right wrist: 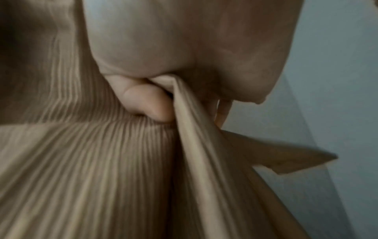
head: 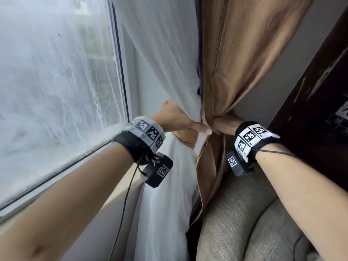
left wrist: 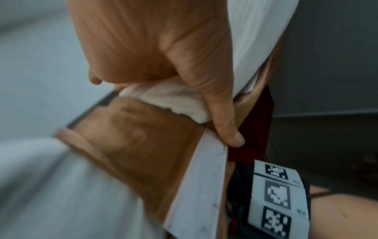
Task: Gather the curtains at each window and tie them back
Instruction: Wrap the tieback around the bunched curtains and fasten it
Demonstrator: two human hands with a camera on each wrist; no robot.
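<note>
A brown pleated curtain [head: 243,59] hangs beside a white sheer curtain [head: 165,59] at the window's right side. Both are bunched together at waist height. My left hand [head: 180,119] grips the white sheer from the left, its thumb [left wrist: 223,113] pressing the white cloth [left wrist: 169,98] against the brown fabric [left wrist: 139,134]. My right hand [head: 224,125] clutches the brown curtain from the right; its fingers [right wrist: 147,101] curl into the gathered pleats [right wrist: 92,169]. The two hands nearly touch at the bunch. No tieback shows in any view.
The window pane [head: 52,91] and its sill [head: 105,185] lie to the left. A beige sofa arm [head: 250,219] sits below the curtains on the right. A dark wooden cabinet [head: 320,110] stands at far right, with grey wall [head: 273,81] behind.
</note>
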